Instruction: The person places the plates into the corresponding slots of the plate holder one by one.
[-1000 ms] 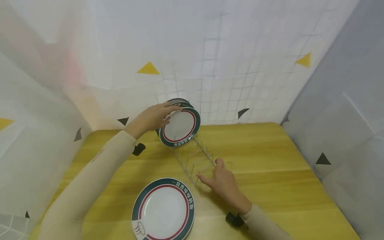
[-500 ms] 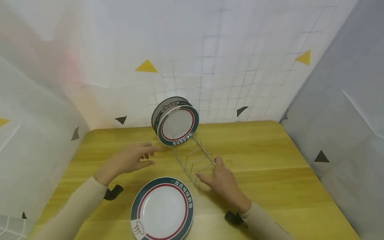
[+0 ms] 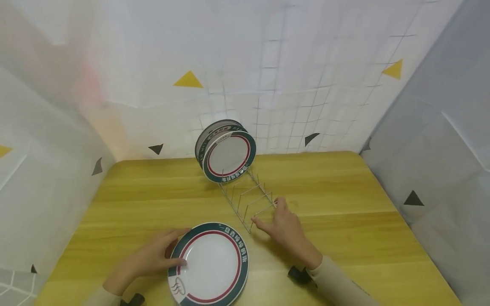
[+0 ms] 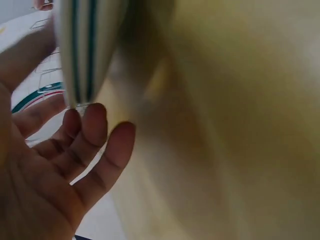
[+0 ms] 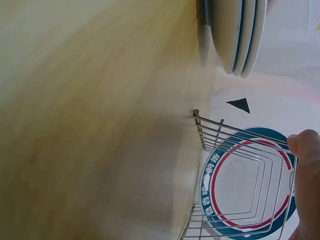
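Fingers and thumb of the left hand (image 3: 151,257) are spread wide at the left rim of a stack of at least 2 round white ceramic-looking plates with green and red bands (image 3: 210,267). Stack lies flat, face up, on the yellow wooden table (image 3: 325,187), likely for easy reach; being round, it has no long axis. Its lettering points far right. Matching racked plates (image 3: 229,156) stand upright, faces nearward, in the silver wire rack (image 3: 235,208). Rack long axis: far left to near right. Right hand (image 3: 285,231) holds the rack's near end, probably steadying it.

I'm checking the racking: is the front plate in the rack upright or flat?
Upright: the front plate stands on edge in the wire rack.
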A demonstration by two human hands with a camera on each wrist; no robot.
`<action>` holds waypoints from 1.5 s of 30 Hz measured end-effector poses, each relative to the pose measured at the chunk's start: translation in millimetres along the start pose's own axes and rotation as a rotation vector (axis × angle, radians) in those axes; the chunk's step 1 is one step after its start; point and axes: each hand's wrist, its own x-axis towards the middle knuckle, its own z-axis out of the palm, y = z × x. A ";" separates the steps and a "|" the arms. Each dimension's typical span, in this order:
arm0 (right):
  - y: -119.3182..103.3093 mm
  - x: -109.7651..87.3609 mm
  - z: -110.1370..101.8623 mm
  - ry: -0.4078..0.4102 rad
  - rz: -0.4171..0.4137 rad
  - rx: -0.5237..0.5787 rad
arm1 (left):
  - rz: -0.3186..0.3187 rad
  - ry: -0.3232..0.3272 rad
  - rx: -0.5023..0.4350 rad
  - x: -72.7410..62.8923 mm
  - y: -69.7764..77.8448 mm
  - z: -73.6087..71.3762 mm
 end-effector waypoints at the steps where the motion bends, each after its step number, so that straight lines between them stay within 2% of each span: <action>1: 0.3 0.2 -0.4 0.002 0.000 -0.002 | -0.007 0.008 -0.015 -1.8 -0.8 2.7; 5: 0.6 0.4 -2.2 0.006 0.002 -0.009 | -0.018 0.020 -0.099 -4.2 -2.2 7.3; 10: 0.6 1.0 -2.5 -0.001 0.006 -0.015 | -0.040 -0.004 -0.164 -3.2 -0.6 1.7; 16: -0.4 0.7 -2.5 0.001 0.006 -0.009 | -0.097 0.013 -0.213 -1.1 3.7 -18.9; 21: 0.6 2.0 -0.8 0.015 -0.012 -0.016 | -0.125 -0.020 -0.400 -3.6 6.3 -36.1; 24: 0.7 2.6 -0.1 0.021 -0.021 -0.019 | -0.103 -0.014 -0.469 -6.5 7.3 -43.1; 29: -0.4 3.0 -0.2 0.006 -0.022 -0.014 | 0.043 0.145 -0.376 -7.1 17.4 -61.8; 34: -0.9 2.5 -2.1 0.010 -0.013 0.001 | 0.117 0.331 -0.221 6.0 36.7 -96.4; 37: -0.7 1.9 -2.7 0.009 -0.009 0.003 | 0.167 0.453 -0.066 24.6 49.7 -118.3; 41: -1.0 0.2 -3.3 -0.008 0.004 0.007 | 0.280 0.603 0.175 59.6 70.9 -141.1; 43: -1.2 -0.6 -3.2 -0.018 0.008 0.013 | 0.329 0.644 0.253 79.1 81.5 -147.9; 45: -1.3 -1.5 -2.0 -0.031 0.012 0.026 | 0.369 0.654 0.286 98.5 90.2 -151.0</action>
